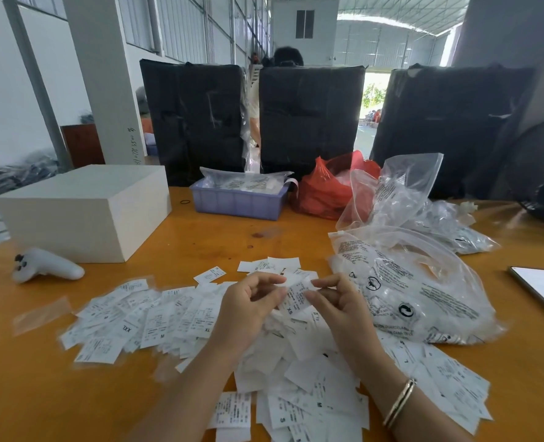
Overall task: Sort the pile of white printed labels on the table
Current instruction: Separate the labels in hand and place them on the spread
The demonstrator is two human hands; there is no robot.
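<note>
A wide pile of white printed labels (pixel 155 317) covers the near part of the orange table (pixel 200 237), with size marks such as XXL, XL, M and S showing. Both hands are raised just above the pile's middle. Between them is one label marked XS (pixel 296 296). My left hand (pixel 251 301) pinches its left edge with curled fingers, and my right hand (pixel 334 298) pinches its right edge. A gold bangle sits on the right wrist. More labels (pixel 299 406) lie under and in front of my forearms.
A white box (pixel 82 212) and a white controller (pixel 45 266) are at the left. A purple tray (pixel 238 202), a red bag (pixel 324 189) and clear printed plastic bags (pixel 414 288) stand behind and right. A phone (pixel 541 288) lies at the right edge.
</note>
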